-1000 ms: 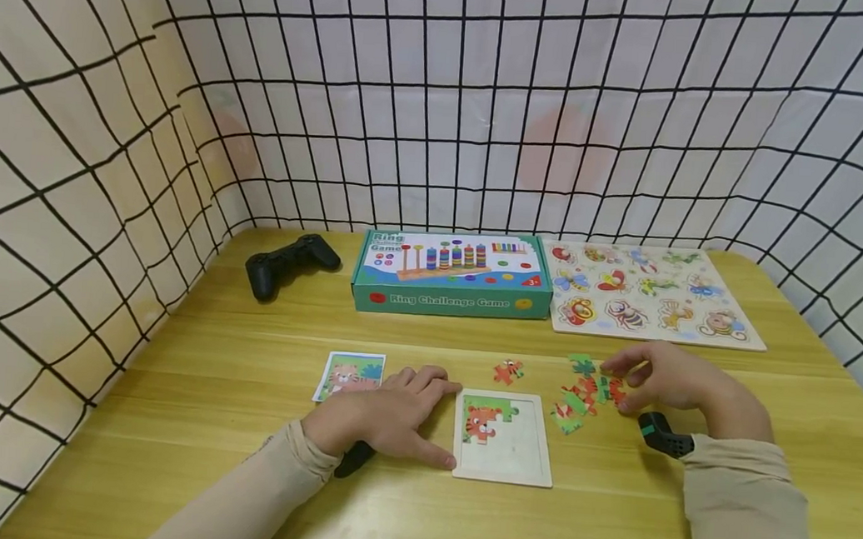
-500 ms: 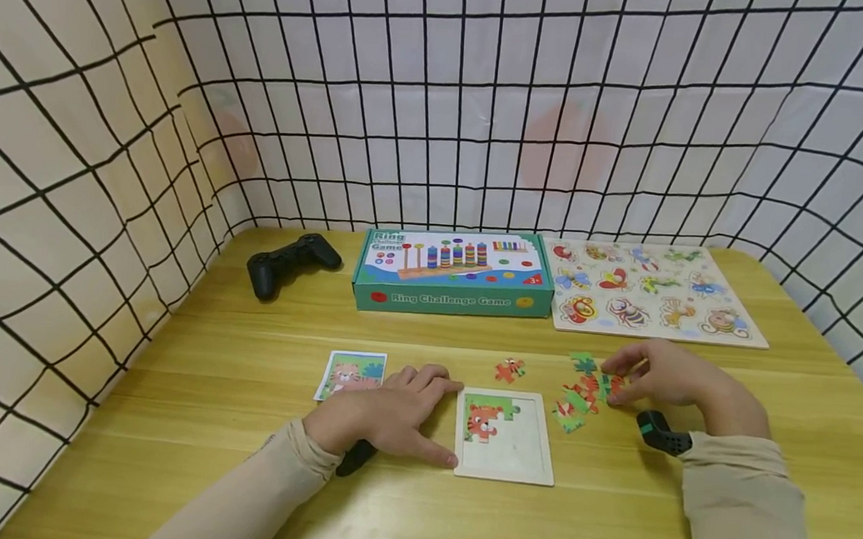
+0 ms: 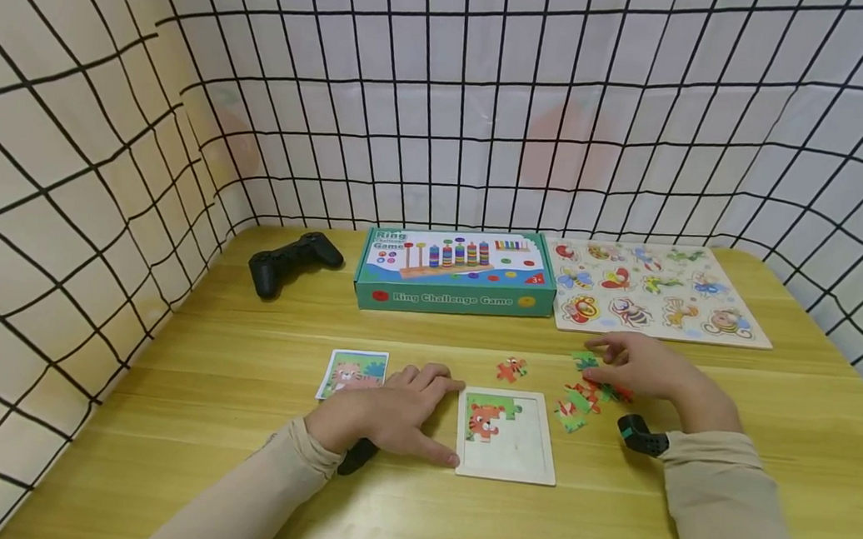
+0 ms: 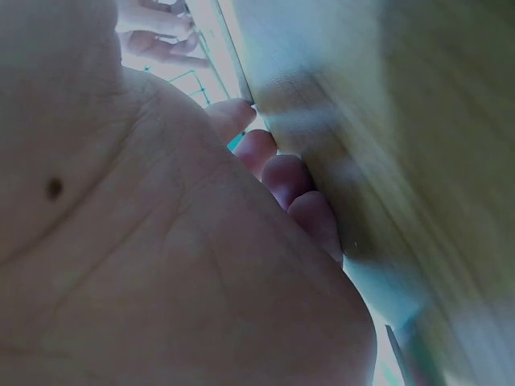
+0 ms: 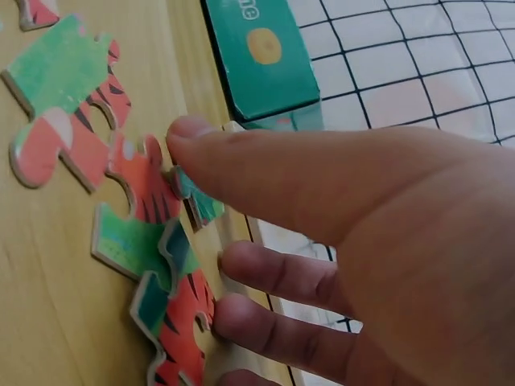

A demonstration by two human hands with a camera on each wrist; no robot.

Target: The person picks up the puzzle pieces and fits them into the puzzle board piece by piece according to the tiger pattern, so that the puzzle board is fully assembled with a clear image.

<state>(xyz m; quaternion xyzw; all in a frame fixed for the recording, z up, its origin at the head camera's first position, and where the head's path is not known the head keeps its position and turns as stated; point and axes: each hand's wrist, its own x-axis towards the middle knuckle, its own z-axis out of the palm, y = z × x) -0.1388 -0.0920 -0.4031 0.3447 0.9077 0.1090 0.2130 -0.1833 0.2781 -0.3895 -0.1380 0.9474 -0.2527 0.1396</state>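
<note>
Puzzle pieces (image 3: pixel 578 401) lie beneath and just left of the right hand (image 3: pixel 641 368), its thumb and fingers parted; choosing one seems the step, calling for a pinch, though contact is unclear. Left hand (image 3: pixel 399 413), spread, rests beside the puzzle tray (image 3: pixel 519 459).

Enclosed at back, left and right by white cloth (image 3: pixel 443 49), crossed by black grid lines (image 3: pixel 501 57). Marked faintly with pale reddish patches (image 3: pixel 570 158). Tinted warm yellow along left side. Floored below by yellow wood-grain counter (image 3: pixel 182 402), rounded at far corners. Lit softly, with pale glare (image 3: pixel 348 497) near front.
</note>
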